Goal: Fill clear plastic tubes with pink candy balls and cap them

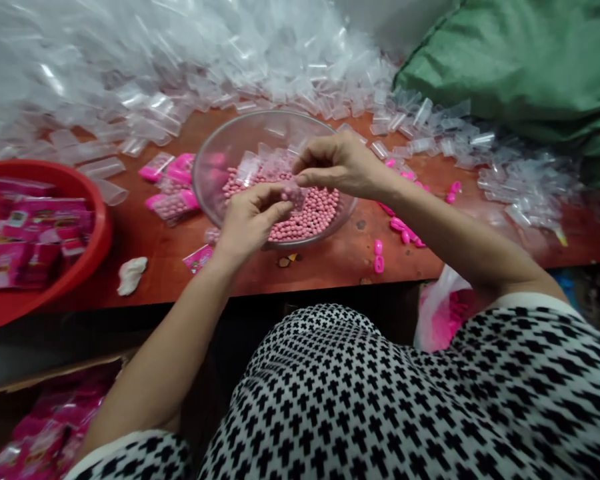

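Over the bowl (209, 188) near the table's (330, 270) front edge, our left grip (247, 219) pinches a packet (295, 194), probably light, slick and easily dented, best held by its sides, while we cannot tell whether our right grip (344, 164) holds anything.

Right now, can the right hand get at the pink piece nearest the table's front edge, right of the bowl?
Probably yes: the pink piece lies uncovered on the red table. The right hand, over the bowl, would just need to clear its rim.
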Demonstrator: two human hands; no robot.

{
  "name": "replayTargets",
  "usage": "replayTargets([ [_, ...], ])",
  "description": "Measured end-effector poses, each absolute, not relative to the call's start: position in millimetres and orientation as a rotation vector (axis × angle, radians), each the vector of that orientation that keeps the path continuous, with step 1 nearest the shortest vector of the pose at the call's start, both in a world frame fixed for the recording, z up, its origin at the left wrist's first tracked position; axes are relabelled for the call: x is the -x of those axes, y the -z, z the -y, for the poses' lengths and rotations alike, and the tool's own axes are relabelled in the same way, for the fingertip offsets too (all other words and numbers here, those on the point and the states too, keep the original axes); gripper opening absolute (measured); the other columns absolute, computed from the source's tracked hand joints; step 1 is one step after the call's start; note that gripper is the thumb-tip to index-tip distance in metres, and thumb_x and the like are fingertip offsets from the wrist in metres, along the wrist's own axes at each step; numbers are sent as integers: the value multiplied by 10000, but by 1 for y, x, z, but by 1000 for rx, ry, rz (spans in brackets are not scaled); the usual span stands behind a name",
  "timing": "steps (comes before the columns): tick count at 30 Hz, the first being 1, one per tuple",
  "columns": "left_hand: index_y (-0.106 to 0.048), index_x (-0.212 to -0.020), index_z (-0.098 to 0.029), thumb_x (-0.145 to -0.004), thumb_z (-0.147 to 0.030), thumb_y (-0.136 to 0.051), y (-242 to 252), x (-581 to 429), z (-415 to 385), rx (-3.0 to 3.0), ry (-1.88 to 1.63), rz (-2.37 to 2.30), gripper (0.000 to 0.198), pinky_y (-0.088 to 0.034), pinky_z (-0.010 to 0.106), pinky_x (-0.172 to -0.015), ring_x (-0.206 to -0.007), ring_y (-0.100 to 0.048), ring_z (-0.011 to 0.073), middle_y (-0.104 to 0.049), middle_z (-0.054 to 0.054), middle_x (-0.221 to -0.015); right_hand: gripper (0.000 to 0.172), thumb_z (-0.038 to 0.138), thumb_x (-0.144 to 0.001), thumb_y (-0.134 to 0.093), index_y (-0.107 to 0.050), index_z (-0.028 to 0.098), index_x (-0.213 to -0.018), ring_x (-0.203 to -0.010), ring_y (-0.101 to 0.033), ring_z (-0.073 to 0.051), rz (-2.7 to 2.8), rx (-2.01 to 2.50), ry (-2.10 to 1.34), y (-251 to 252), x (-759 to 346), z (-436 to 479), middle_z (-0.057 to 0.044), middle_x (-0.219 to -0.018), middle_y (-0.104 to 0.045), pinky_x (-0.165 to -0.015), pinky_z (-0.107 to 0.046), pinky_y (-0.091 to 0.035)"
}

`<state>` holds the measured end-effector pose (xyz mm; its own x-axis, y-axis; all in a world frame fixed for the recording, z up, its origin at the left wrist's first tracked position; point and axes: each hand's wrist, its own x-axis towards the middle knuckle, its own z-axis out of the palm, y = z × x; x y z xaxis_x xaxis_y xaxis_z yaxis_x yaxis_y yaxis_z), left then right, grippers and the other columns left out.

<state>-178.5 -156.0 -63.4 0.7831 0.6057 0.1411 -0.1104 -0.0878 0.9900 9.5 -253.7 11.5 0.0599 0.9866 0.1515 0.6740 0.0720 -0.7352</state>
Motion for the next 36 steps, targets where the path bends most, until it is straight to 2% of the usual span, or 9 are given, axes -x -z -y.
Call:
replayTargets([
  [5, -771, -948, -233, -759, -383, -849, 59, 177, 169, -1480, -678, -403, 253, -633, 331, -774, -818, -706, 191, -750, 18, -897, 262, 388, -935, -651, -693, 133, -976, -677, -579, -80, 1489, 1712, -605, -20, -17, 315, 33, -717, -583, -635, -202, -435],
  [8, -761, -976, -259, -791, -409, -833, 49, 186, 188, -1455, -653, -383, 248, -654, 362, -790, -850, -723, 203, -749, 11, -928, 178, 337, -936, -641, -713, 175, -949, -717, -637, -130, 1611, 1998, -700, -3, -23, 378, -4, -752, -667, -679, -245, -489],
  [12, -757, -1011, -250, -824, -403, -803, 45, 199, 226, -1438, -565, -341, 246, -662, 348, -783, -867, -745, 208, -773, 30, -995, 281, 152, -947, -542, -717, 196, -1163, -1091, -664, -240, 2100, 2121, -602, 45, -24, 441, -126, -1223, -720, -878, -361, -512],
  [15, -759, -1062, -217, -864, -377, -758, 62, 204, 253, -1483, -457, -305, 255, -648, 325, -848, -914, -755, 202, -788, 52, -1046, 379, 105, -964, -491, -668, 198, -1286, -1243, -597, -274, 2339, 2078, -472, 76, -25, 458, -145, -1382, -653, -967, -437, -473],
  [19, -752, -1109, -204, -889, -385, -715, 100, 204, 274, -1500, -366, -344, 287, -623, 331, -923, -970, -759, 209, -790, 66, -1085, 291, 200, -1011, -464, -692, 174, -1190, -1214, -627, -285, 2239, 2143, -374, 92, -23, 458, -144, -1310, -702, -1006, -463, -446],
  [23, -752, -1080, -202, -883, -428, -709, 119, 198, 286, -1465, -304, -365, 302, -624, 345, -893, -945, -761, 225, -793, 76, -1053, 274, 359, -967, -556, -649, 153, -1121, -998, -720, -267, 1634, 2372, -443, 92, 0, 446, -160, -1143, -757, -840, -363, -524],
  [26, -745, -1060, -184, -858, -472, -730, 121, 191, 291, -1356, -302, -343, 353, -625, 345, -875, -921, -760, 225, -793, 86, -1020, 269, 332, -920, -602, -612, 175, -1138, -875, -732, -237, 1310, 2380, -534, 90, 26, 431, -120, -1025, -769, -764, -315, -539],
  [32, -740, -1034, -152, -806, -528, -774, 131, 194, 282, -1236, -378, -416, 441, -613, 358, -888, -927, -744, 227, -780, 97, -1032, 340, 316, -940, -557, -629, 206, -1253, -891, -727, -202, 1194, 1940, -738, 86, 55, 418, -72, -1047, -760, -843, -340, -573],
  [36, -745, -1052, -145, -823, -541, -753, 137, 202, 278, -1262, -431, -396, 457, -607, 366, -895, -969, -739, 243, -773, 110, -1070, 386, 463, -875, -692, -675, 224, -1178, -763, -714, -171, 883, 1647, -1044, 90, 53, 417, -32, -927, -750, -715, -319, -604],
])
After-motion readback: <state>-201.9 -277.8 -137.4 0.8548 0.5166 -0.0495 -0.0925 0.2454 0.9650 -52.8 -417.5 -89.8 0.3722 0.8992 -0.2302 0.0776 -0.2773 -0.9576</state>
